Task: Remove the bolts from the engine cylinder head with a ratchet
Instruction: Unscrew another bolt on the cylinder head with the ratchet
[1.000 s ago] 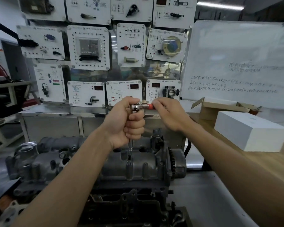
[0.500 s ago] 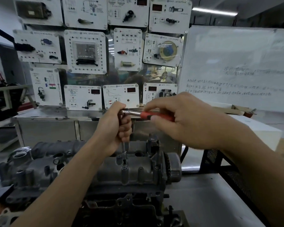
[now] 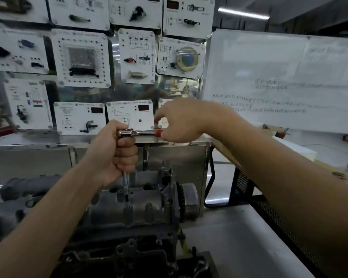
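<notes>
**Both hands on the ratchet, socket down in the cylinder head**

Your left hand (image 3: pixel 117 151) is wrapped round the top of the slim steel extension bar (image 3: pixel 125 179), fingers (image 3: pixel 127 152) curled tight on it just under the head of the chrome ratchet with a red handle (image 3: pixel 138 133). The ratchet lies about level, its head above your left fist and its handle pointing right. Your right hand (image 3: pixel 186 122) holds the red end of that handle from above. Its lower fingers are closed on the grip, while one finger (image 3: pixel 159 117) reaches out to the left above the chrome shank without touching it.

The extension bar drops straight down from your left fist to the dark grey cast-metal engine cylinder head (image 3: pixel 147 210). Its lower end sits in a recess on the head's top face, near the middle of the row of raised bosses. The bolt there is hidden by the socket, so you cannot see how far out it is. A toothed sprocket (image 3: pixel 180 199) sits on the right end of the head.

The engine stands on the pale grey bench (image 3: pixel 235 243), towards its left side. Behind it is a stainless steel cabinet (image 3: pixel 175 157), and above that a wall of white instrument panels (image 3: pixel 80 59). A whiteboard with faint handwriting (image 3: pixel 279 77) stands to the right, well behind your right forearm.
</notes>
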Available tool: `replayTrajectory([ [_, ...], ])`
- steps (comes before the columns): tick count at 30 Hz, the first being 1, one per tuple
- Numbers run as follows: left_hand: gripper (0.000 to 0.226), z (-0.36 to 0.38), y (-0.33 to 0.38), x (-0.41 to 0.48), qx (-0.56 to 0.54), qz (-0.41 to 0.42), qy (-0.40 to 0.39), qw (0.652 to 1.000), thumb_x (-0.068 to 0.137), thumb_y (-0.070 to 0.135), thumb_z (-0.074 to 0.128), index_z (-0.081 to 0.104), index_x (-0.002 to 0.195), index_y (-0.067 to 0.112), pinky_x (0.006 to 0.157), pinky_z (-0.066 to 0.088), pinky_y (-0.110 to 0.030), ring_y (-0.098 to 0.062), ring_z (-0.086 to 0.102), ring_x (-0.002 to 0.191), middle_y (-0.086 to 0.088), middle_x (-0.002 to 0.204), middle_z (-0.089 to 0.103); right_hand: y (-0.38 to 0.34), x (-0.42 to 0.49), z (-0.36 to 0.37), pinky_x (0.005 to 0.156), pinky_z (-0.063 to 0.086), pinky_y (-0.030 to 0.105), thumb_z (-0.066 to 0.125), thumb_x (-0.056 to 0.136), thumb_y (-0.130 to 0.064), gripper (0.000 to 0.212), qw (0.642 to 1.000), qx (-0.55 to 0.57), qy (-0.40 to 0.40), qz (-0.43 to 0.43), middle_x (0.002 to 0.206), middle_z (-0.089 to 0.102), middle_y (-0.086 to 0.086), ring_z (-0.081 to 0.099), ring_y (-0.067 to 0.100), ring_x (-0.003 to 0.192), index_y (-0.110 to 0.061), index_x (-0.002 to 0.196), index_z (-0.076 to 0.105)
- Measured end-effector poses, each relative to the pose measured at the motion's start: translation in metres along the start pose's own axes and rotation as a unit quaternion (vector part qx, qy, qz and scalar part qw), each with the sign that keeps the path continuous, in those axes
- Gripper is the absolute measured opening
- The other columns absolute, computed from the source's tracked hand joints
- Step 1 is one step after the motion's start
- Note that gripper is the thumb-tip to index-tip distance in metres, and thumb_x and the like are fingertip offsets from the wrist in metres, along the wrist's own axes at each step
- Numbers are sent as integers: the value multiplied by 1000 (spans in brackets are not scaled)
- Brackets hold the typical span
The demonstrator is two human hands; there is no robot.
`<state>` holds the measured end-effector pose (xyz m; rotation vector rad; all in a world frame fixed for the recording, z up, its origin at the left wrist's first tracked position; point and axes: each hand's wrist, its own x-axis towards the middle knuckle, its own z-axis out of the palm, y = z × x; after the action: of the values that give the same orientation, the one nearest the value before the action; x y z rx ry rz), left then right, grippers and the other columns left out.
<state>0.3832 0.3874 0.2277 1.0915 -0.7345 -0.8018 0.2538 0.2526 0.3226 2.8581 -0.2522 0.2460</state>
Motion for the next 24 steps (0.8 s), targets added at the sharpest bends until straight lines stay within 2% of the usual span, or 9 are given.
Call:
replayTrajectory([
  [3, 45, 4, -2, 5, 43, 19, 23, 999, 94, 34, 37, 32, 54, 16, 37, 20, -19, -11, 17, 37, 5, 48, 20, -19, -24, -33, 90, 56, 39, 57, 90, -48, 43, 998, 7, -39, -57, 108, 74, 3, 69, 23, 104, -17, 117, 70],
  [5, 48, 7, -5, 4, 81, 67, 8, 994, 100, 29, 38, 50, 66, -2, 38, 22, -18, -10, 22, 35, 2, 48, 34, -34, -19, -44, 87, 58, 38, 58, 93, -49, 37, 990, 37, -51, -126, 96, 76, -1, 71, 18, 92, -20, 112, 72],
  [8, 45, 9, -6, -2, 137, 130, -13, 982, 103, 24, 39, 73, 82, 5, 40, 23, -19, -10, 33, 36, -12, 58, 61, -44, -9, -47, 86, 58, 34, 61, 96, -41, 25, 981, 53, -112, -152, 81, 73, -4, 64, 8, 69, -21, 104, 74],
  [10, 46, 4, -3, -5, 116, 118, 2, 986, 99, 28, 42, 58, 82, -11, 42, 22, -22, -15, 25, 41, -23, 61, 47, -36, -10, -50, 70, 56, 26, 65, 93, -45, 30, 965, 97, -138, -200, 70, 73, -2, 62, 5, 58, -21, 108, 74],
  [13, 44, -6, 0, -10, 25, 44, -4, 999, 90, 36, 42, 37, 54, 10, 41, 18, -26, -12, 18, 41, -2, 50, 18, -4, -10, -53, 61, 48, 17, 72, 86, -46, 54, 960, 139, -167, -179, 62, 69, -8, 59, 0, 52, -31, 136, 57],
  [16, 39, -6, 2, -14, -16, 10, -73, 997, 85, 38, 43, 41, 50, 19, 40, 23, -24, -9, 21, 38, 6, 43, 22, 16, 10, -35, 81, 49, 26, 80, 79, -39, 90, 989, 72, -117, -61, 85, 71, -10, 63, 3, 78, -24, 155, 34],
  [19, 39, 3, 1, -11, 7, -9, -112, 994, 83, 39, 45, 44, 49, 18, 40, 21, -23, -8, 21, 38, 7, 41, 24, 5, 35, -5, 102, 47, 35, 75, 88, -16, 60, 997, 66, -4, -47, 121, 68, -2, 62, 14, 109, -21, 144, 52],
  [21, 39, 7, 1, -8, 15, -15, -100, 995, 81, 39, 44, 38, 48, 20, 41, 15, -24, -8, 18, 38, 7, 42, 20, -9, 45, 17, 87, 50, 34, 63, 91, -6, 25, 996, 17, 41, -71, 100, 69, -4, 64, 17, 99, -20, 112, 69],
  [24, 40, 7, 2, -7, 22, -6, -59, 998, 83, 38, 40, 31, 47, 23, 43, 11, -24, -9, 15, 38, 7, 45, 15, -18, 33, 25, 71, 44, 33, 56, 93, -10, 14, 995, -44, 34, -83, 79, 53, -9, 59, 20, 83, -24, 90, 59],
])
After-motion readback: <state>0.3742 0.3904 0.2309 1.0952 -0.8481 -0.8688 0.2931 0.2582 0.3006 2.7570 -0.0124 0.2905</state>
